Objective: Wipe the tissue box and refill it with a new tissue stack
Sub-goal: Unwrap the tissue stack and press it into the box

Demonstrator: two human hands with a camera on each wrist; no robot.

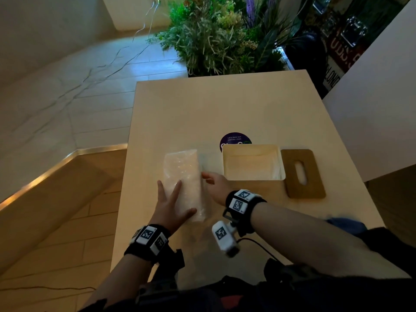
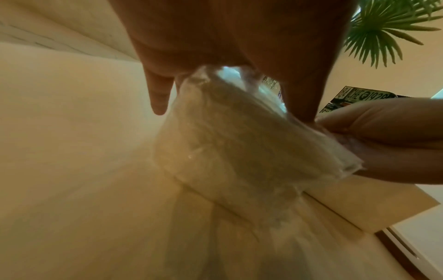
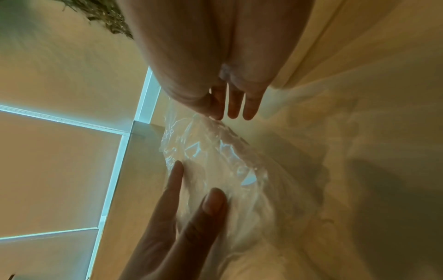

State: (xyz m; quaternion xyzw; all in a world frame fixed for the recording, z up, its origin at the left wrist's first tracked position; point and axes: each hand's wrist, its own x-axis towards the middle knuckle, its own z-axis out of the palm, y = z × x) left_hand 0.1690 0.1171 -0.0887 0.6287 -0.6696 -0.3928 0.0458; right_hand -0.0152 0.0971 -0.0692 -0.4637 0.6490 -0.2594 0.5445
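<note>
On the pale table (image 1: 225,104), near its front edge: a clear-wrapped tissue stack (image 1: 183,181), lying flat, long axis running away from the person, far end pointing toward the plants (image 1: 216,34) beyond the table. Left hand (image 1: 172,204) flat on the near part of the pack, fingers straight and spread, thumb laid across the near end; pressing, not curled round anything. Right hand (image 1: 215,186) at the pack's right edge, thumb and fingers extended toward the loose wrap; from the left wrist view, fingers (image 2: 383,132) apparently closed on a fold of the plastic at the pack's corner, though blurred; from the right wrist view, fingertips (image 3: 233,109) straight and just touching the wrap, so a true pinch hard to confirm. Just right of the pack, apart from it: the open tissue box (image 1: 253,163), pale, long axis crosswise, inside dim and hard to read. Touching or nearly touching the box's right side: the brown lid (image 1: 302,174), flat on the table, slot running lengthwise away from the person. Behind the box: a round purple sticker (image 1: 234,138), lower part hidden by the box, print too small to read. At the right, past the forearm: something blue (image 1: 344,224), blurred, partly cut off by the sleeve
</note>
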